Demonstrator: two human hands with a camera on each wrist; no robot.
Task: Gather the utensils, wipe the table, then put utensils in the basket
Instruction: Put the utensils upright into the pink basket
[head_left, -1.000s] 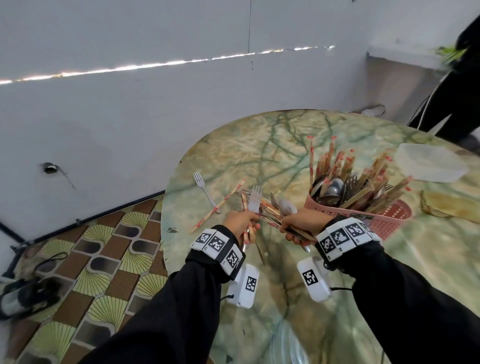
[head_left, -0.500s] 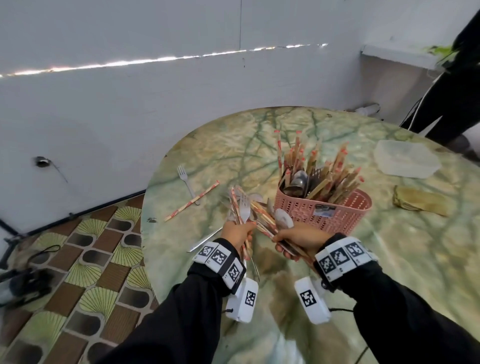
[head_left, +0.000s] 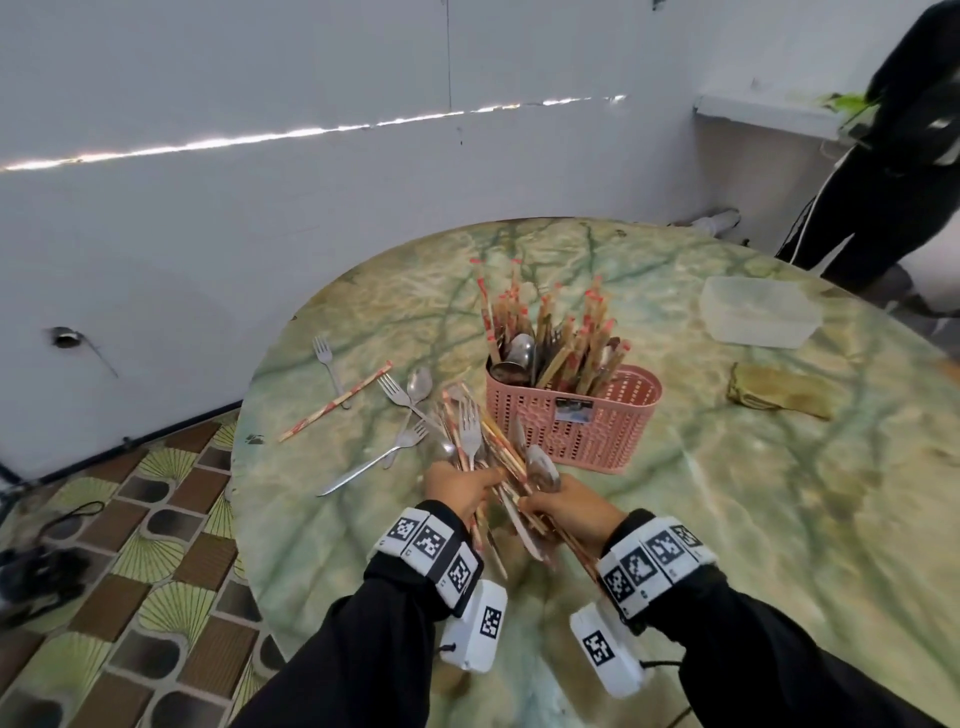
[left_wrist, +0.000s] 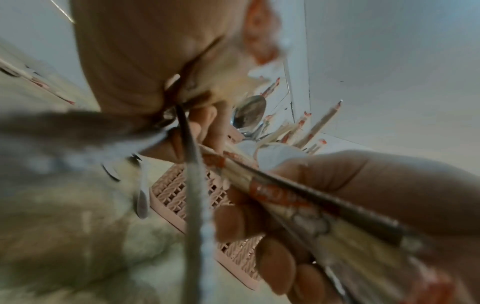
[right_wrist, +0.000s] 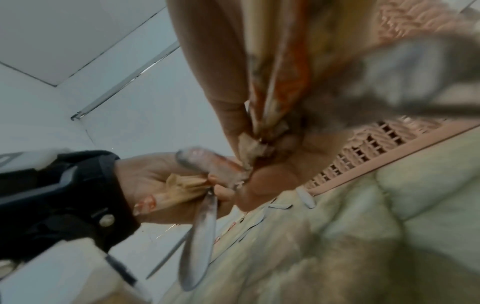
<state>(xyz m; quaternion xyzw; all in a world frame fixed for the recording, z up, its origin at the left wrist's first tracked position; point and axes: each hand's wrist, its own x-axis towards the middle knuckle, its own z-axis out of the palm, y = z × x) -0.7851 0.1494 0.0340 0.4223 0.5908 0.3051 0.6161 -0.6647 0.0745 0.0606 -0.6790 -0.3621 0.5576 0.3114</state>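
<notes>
A pink plastic basket (head_left: 587, 431) stands upright on the round green marble table (head_left: 753, 509), packed with chopsticks and spoons. Just in front of it my left hand (head_left: 457, 488) and right hand (head_left: 566, 506) both grip one mixed bundle of utensils (head_left: 483, 447): forks, spoons and red-patterned chopsticks. In the left wrist view the right hand's fingers (left_wrist: 280, 259) curl round the chopsticks with the basket (left_wrist: 182, 197) behind. On the table to the left lie loose forks (head_left: 397, 392), a spoon (head_left: 420, 385), a chopstick (head_left: 337, 401) and a further fork (head_left: 327, 358).
A clear plastic container (head_left: 758, 310) sits at the table's far right, with a yellowish cloth (head_left: 779, 397) in front of it. Another person in black (head_left: 883, 171) stands beyond the table. The white wall is close behind; patterned floor tiles (head_left: 140, 561) lie left.
The basket, tilted towards my hands a second ago, now stands upright. Both hands have kept their hold on the bundle. More loose forks and a spoon now lie left of the bundle.
</notes>
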